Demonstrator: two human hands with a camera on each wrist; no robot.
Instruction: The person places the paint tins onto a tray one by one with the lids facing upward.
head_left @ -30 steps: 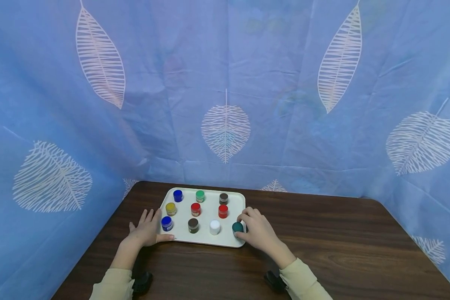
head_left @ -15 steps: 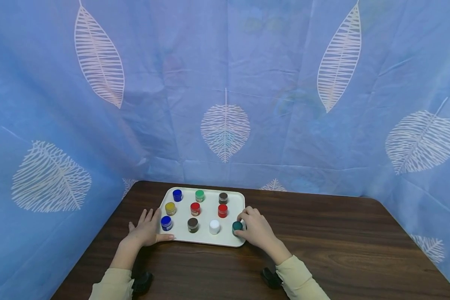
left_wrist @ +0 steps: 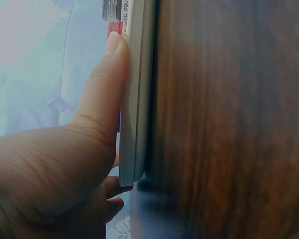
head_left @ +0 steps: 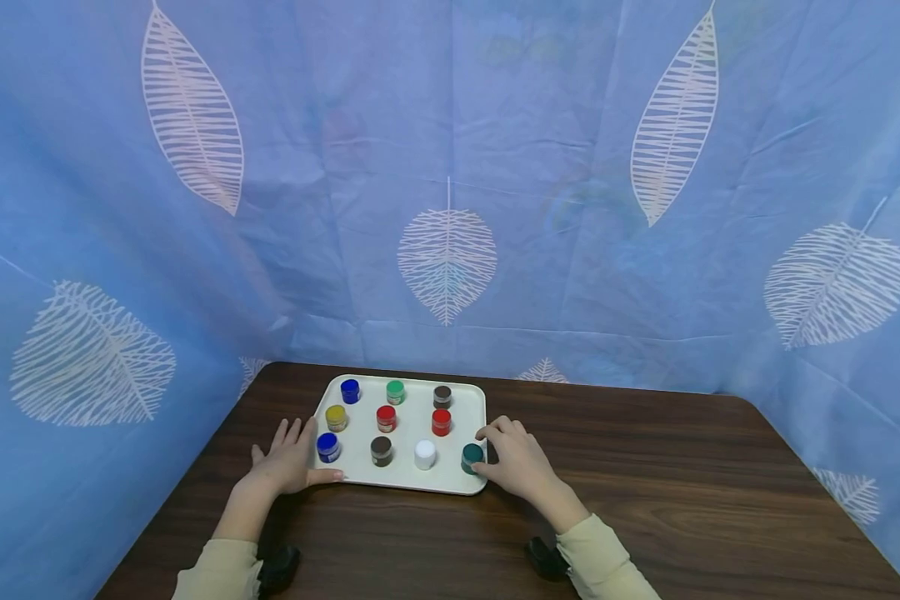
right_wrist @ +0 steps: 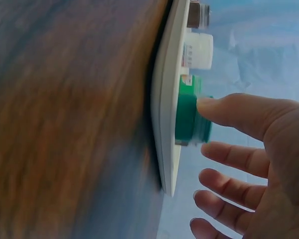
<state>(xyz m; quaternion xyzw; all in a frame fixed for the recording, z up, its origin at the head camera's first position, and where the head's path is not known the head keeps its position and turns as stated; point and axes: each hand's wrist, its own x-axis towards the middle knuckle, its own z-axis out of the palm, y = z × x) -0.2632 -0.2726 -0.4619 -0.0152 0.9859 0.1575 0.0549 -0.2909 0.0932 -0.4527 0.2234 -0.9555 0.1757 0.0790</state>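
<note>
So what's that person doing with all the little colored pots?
A person sits at a wooden table with a white tray of small paint pots. Their left hand rests on the tray's near left corner, thumb along its edge. Their right hand touches the dark green pot at the tray's near right corner.

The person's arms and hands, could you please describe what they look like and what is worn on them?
Both hands, the left hand and the right hand, are bare, with no gloves or rings visible. Each arm wears a long pale yellowish-beige sleeve ending at the wrist. A small black device sits under each wrist.
</note>
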